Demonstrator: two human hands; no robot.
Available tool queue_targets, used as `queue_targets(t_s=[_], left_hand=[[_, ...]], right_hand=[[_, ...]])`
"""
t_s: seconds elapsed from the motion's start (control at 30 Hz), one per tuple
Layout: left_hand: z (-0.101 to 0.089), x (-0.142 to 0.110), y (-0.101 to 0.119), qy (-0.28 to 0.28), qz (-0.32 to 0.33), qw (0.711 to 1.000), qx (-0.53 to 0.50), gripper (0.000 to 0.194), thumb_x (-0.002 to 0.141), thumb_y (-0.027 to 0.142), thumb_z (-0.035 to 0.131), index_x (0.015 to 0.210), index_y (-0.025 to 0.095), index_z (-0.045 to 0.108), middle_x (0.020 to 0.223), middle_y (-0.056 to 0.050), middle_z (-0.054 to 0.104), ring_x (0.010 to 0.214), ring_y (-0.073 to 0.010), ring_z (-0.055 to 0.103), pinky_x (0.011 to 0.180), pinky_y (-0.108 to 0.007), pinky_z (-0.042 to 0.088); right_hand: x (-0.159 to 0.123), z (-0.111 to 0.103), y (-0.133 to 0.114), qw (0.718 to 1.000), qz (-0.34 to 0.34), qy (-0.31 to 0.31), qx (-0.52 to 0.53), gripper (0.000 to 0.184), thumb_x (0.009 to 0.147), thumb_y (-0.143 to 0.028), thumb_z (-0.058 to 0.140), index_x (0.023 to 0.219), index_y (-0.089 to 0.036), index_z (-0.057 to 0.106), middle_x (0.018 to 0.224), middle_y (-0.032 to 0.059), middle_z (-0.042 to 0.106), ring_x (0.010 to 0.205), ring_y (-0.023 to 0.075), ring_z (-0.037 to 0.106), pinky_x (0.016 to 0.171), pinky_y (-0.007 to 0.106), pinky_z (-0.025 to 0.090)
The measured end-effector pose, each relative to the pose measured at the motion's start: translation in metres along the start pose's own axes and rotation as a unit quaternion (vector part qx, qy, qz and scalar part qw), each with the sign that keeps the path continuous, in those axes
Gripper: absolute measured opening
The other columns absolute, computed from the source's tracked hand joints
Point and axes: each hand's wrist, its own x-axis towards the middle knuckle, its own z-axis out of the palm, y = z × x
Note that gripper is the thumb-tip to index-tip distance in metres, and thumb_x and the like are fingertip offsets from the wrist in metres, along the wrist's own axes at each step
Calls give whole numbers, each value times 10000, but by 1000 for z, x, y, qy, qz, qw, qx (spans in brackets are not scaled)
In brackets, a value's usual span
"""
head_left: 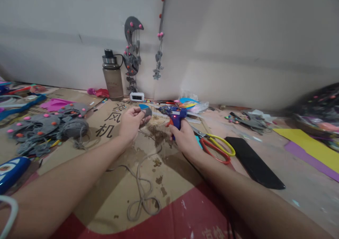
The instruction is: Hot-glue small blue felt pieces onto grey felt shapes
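My left hand [130, 122] pinches a small felt piece [145, 110], grey with a blue part on top, over the cardboard sheet [111, 161]. My right hand [183, 138] is wrapped round the grip of a blue hot glue gun [177, 117] with a small red light, its nozzle pointing left toward the felt piece. The nozzle and the felt are close together but I cannot tell if they touch. A length of grey cord [141, 193] trails on the cardboard below both hands.
Scissors with red and yellow handles [215, 147] and a black phone [254, 163] lie right of my right hand. Grey felt shapes with pink dots [39, 127] pile at the left. A water bottle [112, 76], a small white clock [137, 97] and hanging felt mobiles [132, 55] stand by the wall.
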Motion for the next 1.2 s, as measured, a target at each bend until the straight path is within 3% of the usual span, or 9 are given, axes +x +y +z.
queue_targets(t_s=[0.13,0.23,0.37,0.43,0.53,0.67,0.83,1.03,1.2], left_hand=[[2,3,9,-7,37,999,11,183,655,200,725,734,161,564,686,3,636,605,-110,639,709,-300,566],[4,1,21,-27,86,994,69,157,684,225,712,751,163,584,699,-14,652,634,-132,648,689,-287,552],[10,-9,34,-57,157,968,187,126,700,232,704,762,164,618,723,-26,670,692,-152,650,662,-248,512],[12,-15,37,-78,203,941,258,93,731,230,668,793,169,634,742,-27,678,703,-151,642,655,-243,494],[12,-23,38,-113,277,885,356,124,757,198,618,871,183,661,820,-26,692,746,-150,632,707,-264,484],[13,-30,40,-132,321,836,424,189,774,171,579,936,195,675,884,-25,704,781,-146,627,752,-275,472],[19,-32,41,-135,245,882,380,110,767,183,588,858,169,648,792,-12,686,707,-127,623,672,-241,485],[27,-34,34,-151,49,962,224,117,729,247,658,782,157,604,706,-5,660,663,-127,637,670,-261,534],[31,-36,26,-152,-48,983,96,168,689,231,705,773,145,587,719,-12,661,663,-115,643,743,-310,555]], right_hand=[[19,-9,10,989,102,-59,-88,203,794,-314,441,868,-163,553,738,65,636,672,194,605,617,296,458],[23,-17,12,965,57,-83,-244,208,792,-335,473,736,-158,567,818,135,630,809,244,596,737,346,443],[15,-18,7,951,-53,15,-305,247,787,-397,533,730,-157,552,917,177,580,973,303,519,875,460,386],[8,-14,-4,973,-80,41,-214,226,801,-393,532,786,-168,526,942,145,565,964,272,506,879,459,390],[0,-3,-26,994,-83,-29,72,231,830,-385,519,962,-202,472,1024,77,563,934,183,532,865,375,433],[-6,11,-43,930,-27,-91,355,313,779,-335,598,999,-241,396,973,11,568,838,116,561,781,293,470],[-5,6,-42,926,22,-86,368,297,749,-329,638,942,-239,430,735,-64,484,562,68,428,511,209,378],[-1,-1,-36,972,-35,-24,230,100,800,-291,561,794,-192,554,711,-37,499,609,80,397,553,216,339],[2,0,-29,980,-40,15,193,142,795,-326,563,780,-185,566,683,-33,496,612,94,396,571,227,337]])
